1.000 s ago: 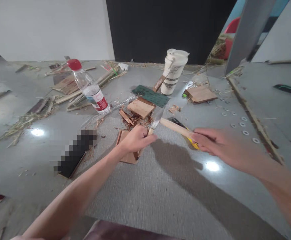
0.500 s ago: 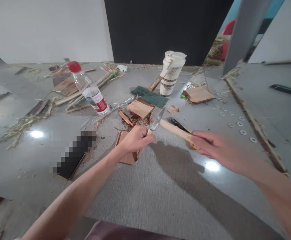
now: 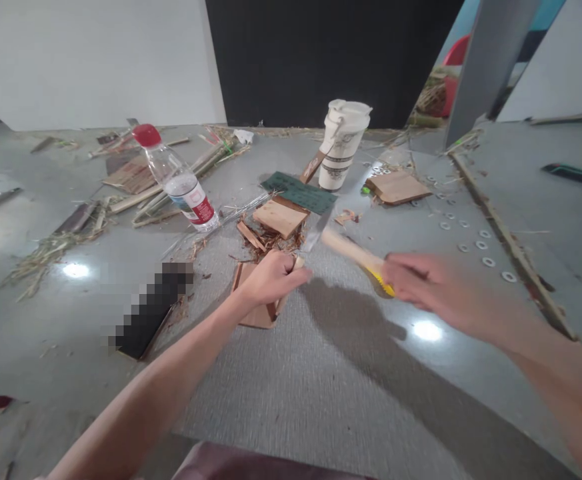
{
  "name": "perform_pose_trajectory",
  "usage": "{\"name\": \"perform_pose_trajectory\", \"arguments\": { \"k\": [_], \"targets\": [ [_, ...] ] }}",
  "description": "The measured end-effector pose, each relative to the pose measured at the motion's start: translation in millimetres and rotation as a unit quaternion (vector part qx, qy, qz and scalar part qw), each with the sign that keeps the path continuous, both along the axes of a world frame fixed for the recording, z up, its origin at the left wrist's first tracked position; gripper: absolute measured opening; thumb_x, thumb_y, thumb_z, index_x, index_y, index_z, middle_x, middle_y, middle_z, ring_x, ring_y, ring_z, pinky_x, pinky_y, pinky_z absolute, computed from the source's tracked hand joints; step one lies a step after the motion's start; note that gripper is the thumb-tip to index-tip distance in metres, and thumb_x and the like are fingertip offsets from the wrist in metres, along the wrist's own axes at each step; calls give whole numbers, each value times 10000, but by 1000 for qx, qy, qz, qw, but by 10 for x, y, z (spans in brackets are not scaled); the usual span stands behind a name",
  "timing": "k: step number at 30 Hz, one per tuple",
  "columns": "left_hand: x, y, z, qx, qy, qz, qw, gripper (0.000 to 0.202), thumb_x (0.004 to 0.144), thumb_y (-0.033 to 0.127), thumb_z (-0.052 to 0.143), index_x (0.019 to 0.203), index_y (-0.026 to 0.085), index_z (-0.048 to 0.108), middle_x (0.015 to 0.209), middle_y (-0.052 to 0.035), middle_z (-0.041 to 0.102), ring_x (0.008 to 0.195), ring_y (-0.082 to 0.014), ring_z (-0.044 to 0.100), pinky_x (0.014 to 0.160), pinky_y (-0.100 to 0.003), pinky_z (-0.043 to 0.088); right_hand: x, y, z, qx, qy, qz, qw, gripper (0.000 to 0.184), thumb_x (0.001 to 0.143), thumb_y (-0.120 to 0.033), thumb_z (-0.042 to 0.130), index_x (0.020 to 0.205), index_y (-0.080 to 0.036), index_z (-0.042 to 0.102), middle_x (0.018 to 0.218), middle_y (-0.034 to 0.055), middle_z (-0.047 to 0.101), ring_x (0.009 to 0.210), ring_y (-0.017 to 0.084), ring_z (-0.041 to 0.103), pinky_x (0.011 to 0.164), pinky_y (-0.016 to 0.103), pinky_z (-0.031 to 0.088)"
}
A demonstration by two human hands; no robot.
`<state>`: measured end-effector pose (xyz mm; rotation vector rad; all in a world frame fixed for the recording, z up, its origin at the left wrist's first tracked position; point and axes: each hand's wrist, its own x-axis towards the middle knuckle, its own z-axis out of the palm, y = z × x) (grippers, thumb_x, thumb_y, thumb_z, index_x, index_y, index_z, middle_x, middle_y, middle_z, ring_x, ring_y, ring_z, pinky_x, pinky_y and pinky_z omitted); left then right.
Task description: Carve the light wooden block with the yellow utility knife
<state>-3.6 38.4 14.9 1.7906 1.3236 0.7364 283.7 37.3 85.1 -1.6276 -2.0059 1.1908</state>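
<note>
1. Knife (image 3: 317, 233) sits in the left hand (image 3: 269, 279), over the grey surface (image 3: 291, 380), blade angled away from the body. The far end of the wooden stick (image 3: 353, 251) is just beside it; I cannot tell whether they touch.
2. An off-centre knock between stick and blade could twist the knife in the grip, or send the stick skidding towards the left thumb.
3. If the right hand (image 3: 417, 280) dips, it could bump the yellow tool (image 3: 385, 285) beneath the stick.
4. Left hand: fingers curled round the pale handle, above a wood block (image 3: 258, 317).
5. Right hand: slightly blurred, fingers wrapped round the stick's near end.
</note>
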Motion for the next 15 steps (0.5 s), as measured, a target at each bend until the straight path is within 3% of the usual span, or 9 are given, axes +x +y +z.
{"name": "perform_pose_trajectory", "arguments": {
  "k": [2, 5, 9, 12, 15],
  "targets": [
    [0, -1, -3, 0, -1, 2, 1000, 455, 848, 423, 522, 531, 242, 251, 514, 64, 233, 495, -83, 229, 486, -273, 133, 3, 7, -6, -33, -9, 4, 999, 601, 947, -810, 534, 766, -237, 521, 639, -39, 408, 546, 123, 348, 498, 278, 225],
    [-3, 1, -9, 2, -2, 8, 1000, 463, 852, 430, 529, 547, 244, 234, 521, 64, 229, 499, -84, 229, 488, -275, 125, 0, 6, -1, 4, 10, -55, 998, 590, 989, -786, 480, 783, -234, 505, 658, -35, 429, 571, 125, 367, 530, 285, 254],
    [-7, 4, -4, 2, -2, 3, 1000, 454, 843, 411, 529, 550, 243, 226, 525, 62, 230, 506, -85, 236, 492, -272, 141, -27, -6, 25, -54, -17, 4, 998, 574, 980, -771, 520, 792, -229, 519, 669, -32, 444, 567, 120, 368, 524, 292, 232],
    [-7, 2, 1, 3, -1, 5, 1000, 448, 852, 424, 524, 549, 244, 248, 524, 63, 238, 508, -86, 243, 494, -271, 150, -45, -6, 44, -26, 43, -58, 997, 585, 991, -768, 502, 764, -229, 473, 672, -42, 387, 578, 114, 334, 535, 294, 234],
    [-5, 0, 2, -2, 1, 3, 1000, 451, 851, 430, 522, 542, 245, 249, 521, 65, 230, 501, -86, 237, 489, -271, 146, -48, 4, 38, -47, 14, -19, 999, 588, 981, -777, 517, 778, -225, 500, 659, -48, 392, 565, 107, 336, 523, 284, 227]
  ]
}}
